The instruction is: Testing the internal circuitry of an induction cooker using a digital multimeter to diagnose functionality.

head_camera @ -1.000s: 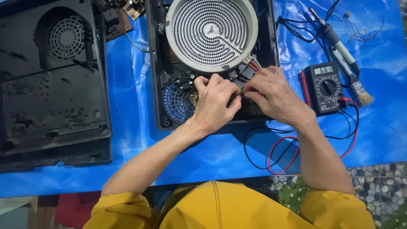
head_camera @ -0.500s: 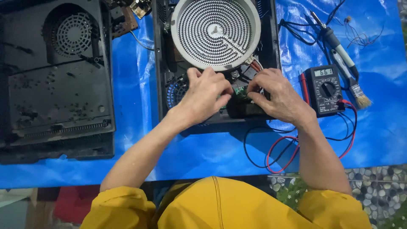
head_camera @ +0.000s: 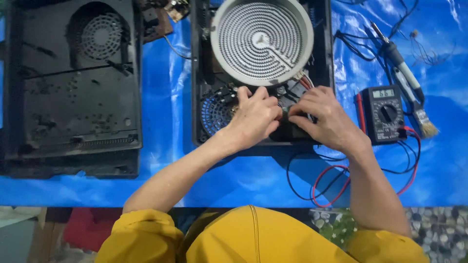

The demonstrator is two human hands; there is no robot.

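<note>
An opened black cooker housing [head_camera: 197, 97] lies on a blue sheet, with a round grey heating coil [head_camera: 262, 40] in its upper half. My left hand [head_camera: 253, 117] and my right hand [head_camera: 324, 116] meet over the parts below the coil, fingertips close together on wires and a dark component there. What the fingers pinch is hidden by the hands. A blue fan grille [head_camera: 214, 109] shows just left of my left hand. Red and white wires [head_camera: 304, 80] run from the coil's edge to the spot under my right hand.
A black multimeter [head_camera: 382, 113] with red and black leads [head_camera: 331, 185] lies right of the housing. A soldering iron [head_camera: 397, 56] and a small brush [head_camera: 421, 117] lie beyond it. A second black casing [head_camera: 73, 87] with a fan vent rests at left. A circuit board [head_camera: 168, 9] sits at the top.
Both hands have stayed over the same spot below the coil, with small finger shifts. The view has drifted slightly.
</note>
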